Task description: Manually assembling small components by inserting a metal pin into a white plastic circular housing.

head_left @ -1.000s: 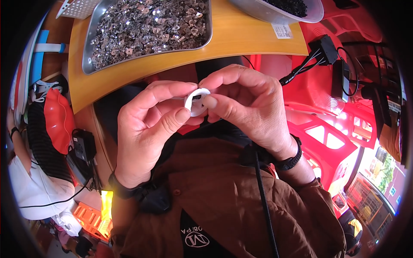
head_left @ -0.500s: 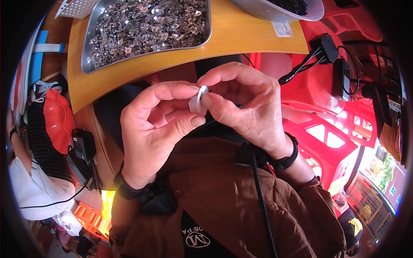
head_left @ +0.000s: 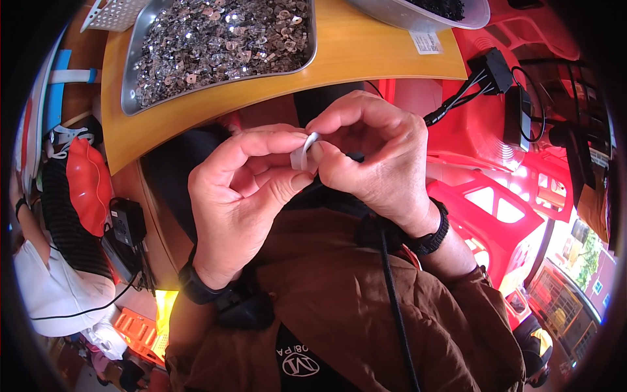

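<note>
Between my two hands is a small whitish ring-like piece [head_left: 300, 157], held up in front of my body just off the table's near edge. My left hand [head_left: 238, 189] pinches its left side with thumb and forefinger. On the other side, my right hand [head_left: 375, 160] grips it between thumb and forefinger, the fingertips of both hands nearly meeting. The fingers partly cover the piece, so its full shape is hidden. Beyond my hands, a metal tray [head_left: 128, 85] full of many small shiny metal and clear parts rests on the yellow table [head_left: 366, 59].
A translucent bowl [head_left: 431, 21] of small black parts stands at the table's far right. Beside the tray's far left corner is a white perforated basket [head_left: 111, 16]. Red plastic chairs [head_left: 496, 202] and a black cable bundle [head_left: 464, 95] lie to the right. At left sits a person in white [head_left: 59, 287].
Both hands have shifted very slightly to the right with the whitish piece. The piece is tilted a little differently between the fingertips.
</note>
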Demonstrator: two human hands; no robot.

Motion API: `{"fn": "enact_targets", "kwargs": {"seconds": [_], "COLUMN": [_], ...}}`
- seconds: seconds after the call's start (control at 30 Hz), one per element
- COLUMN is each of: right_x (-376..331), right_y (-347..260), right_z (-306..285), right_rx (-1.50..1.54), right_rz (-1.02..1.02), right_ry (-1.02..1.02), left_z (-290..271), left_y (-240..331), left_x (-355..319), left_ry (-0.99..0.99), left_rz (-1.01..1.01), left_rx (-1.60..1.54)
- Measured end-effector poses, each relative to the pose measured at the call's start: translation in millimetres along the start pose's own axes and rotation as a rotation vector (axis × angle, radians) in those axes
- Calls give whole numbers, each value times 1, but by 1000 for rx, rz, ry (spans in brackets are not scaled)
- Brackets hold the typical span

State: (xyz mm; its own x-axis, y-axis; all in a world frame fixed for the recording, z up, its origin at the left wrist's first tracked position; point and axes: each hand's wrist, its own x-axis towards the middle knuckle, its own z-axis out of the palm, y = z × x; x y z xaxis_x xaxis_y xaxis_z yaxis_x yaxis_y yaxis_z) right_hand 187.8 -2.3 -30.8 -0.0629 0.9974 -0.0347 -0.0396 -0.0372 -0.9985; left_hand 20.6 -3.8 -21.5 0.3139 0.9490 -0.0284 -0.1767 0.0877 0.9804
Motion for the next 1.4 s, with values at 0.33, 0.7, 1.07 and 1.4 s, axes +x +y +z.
{"fn": "enact_targets", "kwargs": {"seconds": [0.33, 0.7, 1.07, 1.4], "right_x": [3, 3, -6, 3], "right_y": [-12, -11, -10, -12], "right_z": [-19, -13, -11, -9], "right_rx": [-475, -561, -575, -83], "right_rz": [-437, -578, -611, -149], "right_ry": [-120, -137, -54, -113], "left_z": [-15, -13, -11, -4], "left_y": [8, 12, 15, 19], "left_x": [-1, -2, -3, 2], "left_ry": [-5, -27, -97, 11], "left_rz": [-320, -322, -252, -234], "left_rx": [-273, -200, -108, -235]}}
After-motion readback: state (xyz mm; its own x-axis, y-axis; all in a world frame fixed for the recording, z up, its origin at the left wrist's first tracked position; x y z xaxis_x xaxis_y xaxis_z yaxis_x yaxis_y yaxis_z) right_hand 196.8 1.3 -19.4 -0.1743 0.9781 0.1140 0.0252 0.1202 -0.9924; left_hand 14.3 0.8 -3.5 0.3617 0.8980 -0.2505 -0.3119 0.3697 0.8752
